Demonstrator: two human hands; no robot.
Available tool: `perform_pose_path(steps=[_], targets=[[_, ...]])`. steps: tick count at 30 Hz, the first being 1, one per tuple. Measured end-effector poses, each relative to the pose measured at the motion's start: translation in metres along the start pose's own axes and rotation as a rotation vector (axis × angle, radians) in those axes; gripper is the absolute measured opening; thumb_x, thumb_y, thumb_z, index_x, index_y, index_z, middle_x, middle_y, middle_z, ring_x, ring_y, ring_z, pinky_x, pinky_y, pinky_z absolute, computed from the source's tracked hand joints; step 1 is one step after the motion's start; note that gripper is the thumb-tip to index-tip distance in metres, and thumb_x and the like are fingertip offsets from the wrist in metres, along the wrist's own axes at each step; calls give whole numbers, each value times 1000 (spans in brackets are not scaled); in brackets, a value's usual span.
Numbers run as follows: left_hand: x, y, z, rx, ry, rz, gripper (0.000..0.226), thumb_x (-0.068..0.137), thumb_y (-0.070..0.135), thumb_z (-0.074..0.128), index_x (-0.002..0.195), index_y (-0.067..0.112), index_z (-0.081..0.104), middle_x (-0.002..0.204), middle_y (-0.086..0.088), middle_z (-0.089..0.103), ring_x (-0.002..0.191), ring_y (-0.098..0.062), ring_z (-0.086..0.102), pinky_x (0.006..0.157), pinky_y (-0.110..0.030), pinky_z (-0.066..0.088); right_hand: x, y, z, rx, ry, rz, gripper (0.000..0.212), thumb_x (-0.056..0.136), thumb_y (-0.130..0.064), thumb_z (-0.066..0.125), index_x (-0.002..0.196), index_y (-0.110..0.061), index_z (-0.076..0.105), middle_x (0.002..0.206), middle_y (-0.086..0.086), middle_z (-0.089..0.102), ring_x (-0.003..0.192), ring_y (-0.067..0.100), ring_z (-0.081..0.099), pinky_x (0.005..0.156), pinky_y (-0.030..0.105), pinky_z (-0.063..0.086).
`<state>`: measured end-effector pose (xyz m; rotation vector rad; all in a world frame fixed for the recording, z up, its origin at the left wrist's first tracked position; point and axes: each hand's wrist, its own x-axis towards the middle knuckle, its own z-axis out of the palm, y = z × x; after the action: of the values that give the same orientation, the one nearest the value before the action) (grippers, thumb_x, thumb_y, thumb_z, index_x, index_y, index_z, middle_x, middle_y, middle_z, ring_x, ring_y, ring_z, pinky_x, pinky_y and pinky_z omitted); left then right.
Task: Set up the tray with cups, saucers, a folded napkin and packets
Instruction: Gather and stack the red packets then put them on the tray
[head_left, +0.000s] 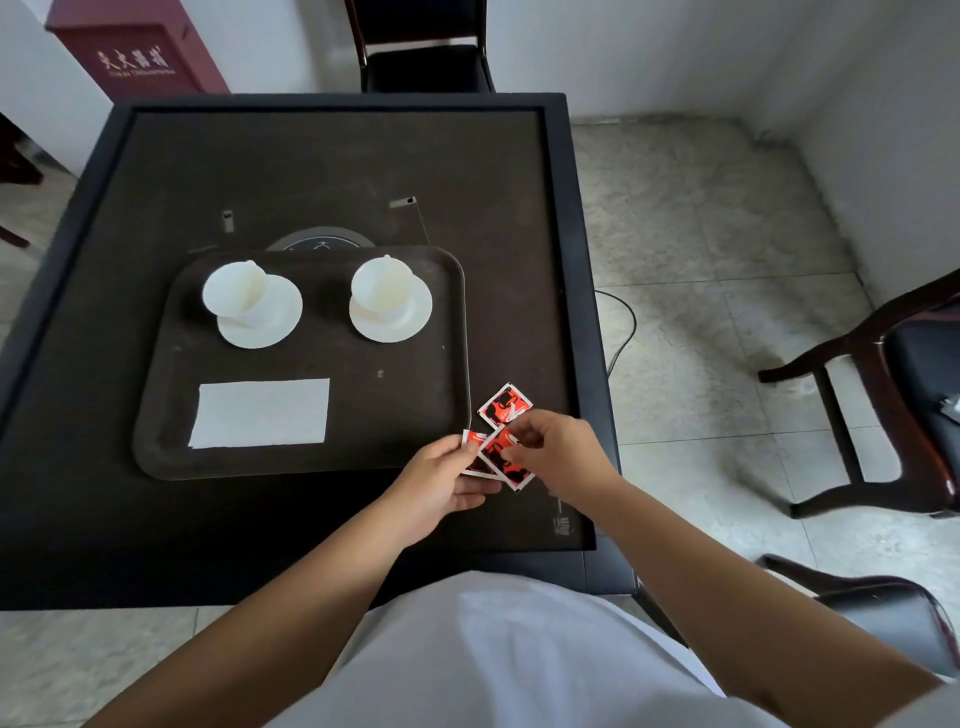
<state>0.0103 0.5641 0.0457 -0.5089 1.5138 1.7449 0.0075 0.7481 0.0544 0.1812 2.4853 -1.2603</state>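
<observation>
A dark brown tray (415, 426) lies on the black table. Two white cups stand on it, each on a white saucer: the left cup (234, 288) on the left saucer (270, 327), the right cup (382, 285) on the right saucer (400, 325). A folded white napkin (262, 413) lies flat at the tray's near left. Just off the tray's near right corner, my left hand (441, 483) holds a red-and-white packet (475, 457), and my right hand (556, 447) pinches another packet (506, 462) overlapping it. A third packet (504, 405) lies on the table.
The square black table (322, 171) has a raised rim and a round disc (322, 241) at its centre, partly under the tray. Dark chairs stand at the far side (423, 47) and at the right (893, 395). A cable (623, 322) hangs by the table's right edge.
</observation>
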Motion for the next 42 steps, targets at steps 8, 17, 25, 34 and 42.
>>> perform_pose_path(steps=[8, 17, 25, 34, 42], targets=[[-9, -1, -5, 81, -68, 53, 18, 102, 22, 50, 112, 16, 63, 102, -9, 75, 93, -25, 72, 69, -27, 54, -1, -9, 5, -238, 31, -350, 28, 83, -28, 76, 110, -20, 73, 101, -11, 48, 84, 6, 53, 73, 19, 47], [-2, -4, -15, -27, -78, 14, 22, 103, 14, 46, 117, 12, 63, 105, -13, 74, 89, -22, 71, 70, -28, 54, 5, 0, 7, 39, -52, -67, 17, 88, -22, 72, 105, -20, 74, 80, -14, 67, 71, -5, 60, 63, 9, 41], [5, -2, -14, -1, -34, 23, 18, 99, 18, 56, 114, 15, 65, 101, -8, 75, 90, -21, 72, 70, -27, 53, 15, 4, 10, 184, -70, 43, 13, 87, -19, 73, 99, -20, 72, 81, -7, 69, 59, -5, 58, 50, 9, 40], [10, -1, -19, 62, 113, 25, 16, 99, 17, 55, 110, 17, 67, 95, -3, 76, 88, -18, 73, 71, -27, 54, 42, 18, 22, 221, 190, 283, 17, 87, -37, 70, 100, -26, 68, 90, -11, 70, 77, 2, 62, 63, 19, 46], [5, -2, -27, 83, 185, 28, 19, 100, 19, 54, 115, 15, 65, 102, -5, 74, 88, -18, 73, 73, -29, 54, 63, 25, 48, -275, 266, 427, 32, 87, -43, 64, 111, -25, 55, 120, 3, 52, 115, 28, 41, 86, 43, 44]])
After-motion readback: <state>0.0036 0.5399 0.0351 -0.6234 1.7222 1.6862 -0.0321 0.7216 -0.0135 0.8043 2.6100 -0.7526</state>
